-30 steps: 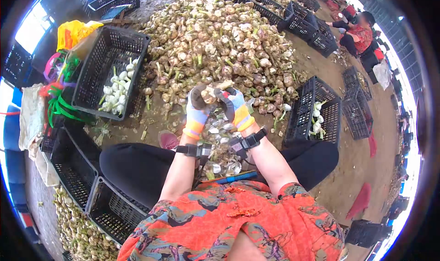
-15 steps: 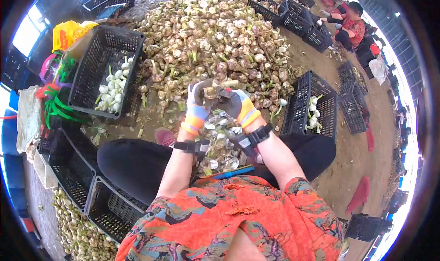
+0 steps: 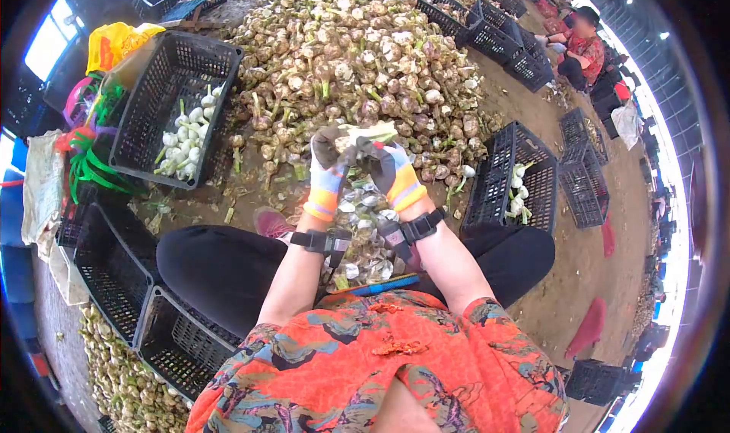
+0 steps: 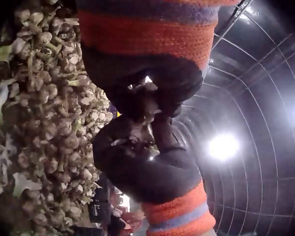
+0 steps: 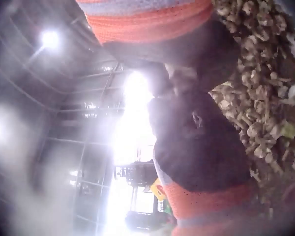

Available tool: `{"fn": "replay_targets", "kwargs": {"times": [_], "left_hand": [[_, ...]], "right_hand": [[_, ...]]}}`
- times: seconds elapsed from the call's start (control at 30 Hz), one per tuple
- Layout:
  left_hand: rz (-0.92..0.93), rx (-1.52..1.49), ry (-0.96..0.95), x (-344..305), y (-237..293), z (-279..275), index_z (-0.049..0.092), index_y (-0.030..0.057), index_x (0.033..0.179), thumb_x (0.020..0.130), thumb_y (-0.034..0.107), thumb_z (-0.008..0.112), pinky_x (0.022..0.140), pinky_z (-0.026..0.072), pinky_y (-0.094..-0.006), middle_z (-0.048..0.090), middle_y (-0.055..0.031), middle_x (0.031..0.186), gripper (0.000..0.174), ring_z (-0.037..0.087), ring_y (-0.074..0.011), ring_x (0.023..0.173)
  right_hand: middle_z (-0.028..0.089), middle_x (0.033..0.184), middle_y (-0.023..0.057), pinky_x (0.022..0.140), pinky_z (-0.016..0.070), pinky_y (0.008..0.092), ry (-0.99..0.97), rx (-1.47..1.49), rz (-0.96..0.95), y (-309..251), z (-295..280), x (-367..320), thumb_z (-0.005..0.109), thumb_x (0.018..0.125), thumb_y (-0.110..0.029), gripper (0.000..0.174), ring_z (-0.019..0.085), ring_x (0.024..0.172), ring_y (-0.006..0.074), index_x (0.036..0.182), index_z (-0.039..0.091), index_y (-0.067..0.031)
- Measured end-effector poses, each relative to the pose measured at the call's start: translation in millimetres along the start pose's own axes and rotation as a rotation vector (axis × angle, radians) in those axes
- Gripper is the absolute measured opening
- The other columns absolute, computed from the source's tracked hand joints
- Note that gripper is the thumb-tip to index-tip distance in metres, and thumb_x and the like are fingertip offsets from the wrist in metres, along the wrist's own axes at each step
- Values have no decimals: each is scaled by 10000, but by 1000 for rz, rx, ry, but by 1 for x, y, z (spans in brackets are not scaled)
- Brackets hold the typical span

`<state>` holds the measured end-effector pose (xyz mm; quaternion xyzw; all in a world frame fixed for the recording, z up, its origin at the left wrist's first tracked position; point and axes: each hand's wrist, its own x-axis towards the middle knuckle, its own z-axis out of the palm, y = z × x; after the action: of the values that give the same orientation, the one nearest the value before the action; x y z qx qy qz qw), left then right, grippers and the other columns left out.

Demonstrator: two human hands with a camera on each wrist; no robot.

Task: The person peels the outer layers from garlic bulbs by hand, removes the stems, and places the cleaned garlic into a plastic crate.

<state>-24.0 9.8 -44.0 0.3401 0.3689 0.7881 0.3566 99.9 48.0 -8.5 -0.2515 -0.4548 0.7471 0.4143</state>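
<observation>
Both hands wear gloves with dark coated palms and orange cuffs, and they meet in front of the pile. Between them is a garlic bulb (image 3: 356, 136), its pale stem pointing right in the head view. My left hand (image 3: 326, 165) grips the bulb from the left side. From the right, the fingers of my right hand (image 3: 392, 173) pinch at its skin near the stem. In the left wrist view the dark gloves (image 4: 147, 164) hide most of the bulb. The right wrist view is hazy, with a pale bit of garlic (image 5: 183, 73) between the gloves.
A large heap of unpeeled garlic (image 3: 342, 60) lies ahead. Black crates with white bulbs stand at left (image 3: 125, 155) and right (image 3: 551, 197). Peeled skins (image 3: 365, 228) litter the ground between the legs. More crates (image 3: 114, 262) are at lower left. Another person (image 3: 585, 49) sits at far right.
The bulb between the hands has gone from brownish to paler and whiter on top as the fingers worked at it. Both hands stay at nearly the same place; the head view has shifted slightly.
</observation>
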Motion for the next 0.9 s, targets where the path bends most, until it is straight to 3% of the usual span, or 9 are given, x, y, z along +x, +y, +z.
{"fn": "replay_targets", "kwargs": {"times": [0.1, 0.23, 0.33, 0.4, 0.53, 0.6, 0.73, 0.83, 0.9], "left_hand": [[87, -3, -83, -2, 3, 2, 397, 57, 1171, 707, -80, 606, 846, 437, -274, 490, -52, 1101, 527, 503, -147, 966], [-166, -215, -1, -4, 19, 6, 403, 71, 1186, 778, 72, 604, 733, 471, -262, 498, -49, 1091, 455, 527, -121, 859], [-600, -444, 41, -2, 39, -6, 391, 73, 1197, 798, 125, 600, 638, 479, -254, 504, -69, 1073, 453, 540, -114, 761], [-638, -549, 17, 1, 13, -13, 422, 50, 1169, 786, 113, 619, 635, 496, -262, 526, -86, 1032, 435, 566, -153, 739], [-22, 40, -10, -4, 27, 6, 469, 9, 1096, 677, 1, 677, 776, 477, -294, 571, -102, 1021, 468, 568, -181, 855], [-206, -182, -124, 0, 20, -9, 461, 6, 1125, 675, 76, 707, 791, 482, -310, 549, -84, 1033, 518, 557, -183, 907], [-302, -211, -456, -3, 57, -5, 462, 8, 1148, 690, 110, 699, 777, 474, -284, 555, -71, 1056, 526, 559, -157, 891], [-294, -102, -398, 7, 43, -17, 426, 12, 1196, 691, 70, 689, 817, 445, -266, 513, -69, 1130, 573, 521, -142, 958], [-142, 82, -391, 7, 33, -18, 389, 23, 1227, 684, 22, 677, 862, 415, -262, 466, -72, 1187, 615, 477, -134, 1023]], "right_hand": [[634, 891, 89, 728, 454, 282, -181, -1231, -377, -13, 1, -6, 577, 740, -52, 278, 600, 803, 167, 1014, 569, -2], [637, 853, 99, 697, 458, 282, -187, -1568, -645, -19, 7, -10, 584, 717, -11, 258, 602, 781, 176, 974, 598, -22], [619, 824, 97, 713, 450, 278, 19, -972, -290, -1, -7, 4, 586, 696, -15, 250, 584, 762, 194, 946, 595, -21], [610, 870, 105, 714, 449, 272, -37, -1142, -303, -16, -4, 3, 576, 699, 1, 226, 577, 798, 193, 924, 588, 8], [603, 828, 103, 671, 451, 288, 6, -1276, -525, -12, -12, 9, 576, 670, -20, 235, 562, 716, 215, 903, 601, 6], [617, 781, 48, 628, 444, 268, 174, -578, -98, -20, -2, 6, 557, 696, -22, 198, 550, 659, 146, 884, 616, -1], [631, 824, 62, 609, 463, 257, 656, 82, -108, -9, -67, 39, 574, 731, -62, 197, 576, 669, 130, 917, 623, -18], [631, 904, 139, 709, 482, 310, 218, -1540, 197, -18, -94, 39, 612, 729, -122, 254, 604, 771, 267, 973, 614, -50], [611, 967, 146, 774, 456, 334, 88, -1542, -108, -38, -55, 20, 675, 668, -272, 402, 582, 898, 297, 1010, 607, -71]]}}
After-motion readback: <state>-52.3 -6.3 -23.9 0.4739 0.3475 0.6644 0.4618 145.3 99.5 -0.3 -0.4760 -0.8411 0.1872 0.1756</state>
